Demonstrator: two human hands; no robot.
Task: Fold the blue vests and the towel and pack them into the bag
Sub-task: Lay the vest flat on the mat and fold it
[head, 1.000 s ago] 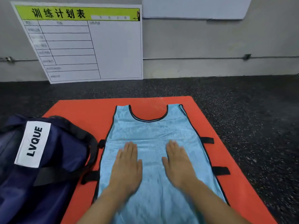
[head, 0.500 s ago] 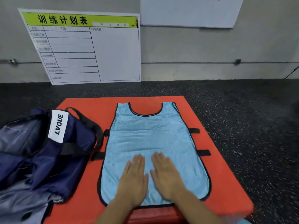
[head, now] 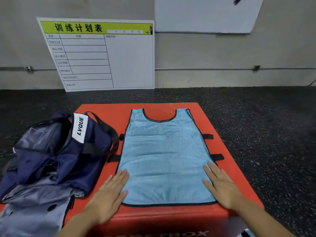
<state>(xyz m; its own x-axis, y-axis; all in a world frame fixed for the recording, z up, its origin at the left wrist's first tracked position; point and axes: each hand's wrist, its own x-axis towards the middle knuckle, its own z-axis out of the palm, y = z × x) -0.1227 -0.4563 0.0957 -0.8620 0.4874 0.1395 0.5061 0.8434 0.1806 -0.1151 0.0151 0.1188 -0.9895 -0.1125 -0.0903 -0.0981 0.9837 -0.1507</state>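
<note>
Both hands, left (head: 109, 197) and right (head: 222, 187), lie flat-fingered on the blue vest's (head: 164, 156) lower corners.

Even, soft indoor light falls from above, moderately bright, leaving only faint shadows. The wide lens bows the grey wall's thin horizontal pipe (head: 205, 68). Below the red padded surface (head: 227, 168), the frame's lower edge blurs; no glare.

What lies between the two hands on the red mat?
In the head view, the lower part of the blue vest, spread flat, spans the stretch between the left hand and right hand.
</note>
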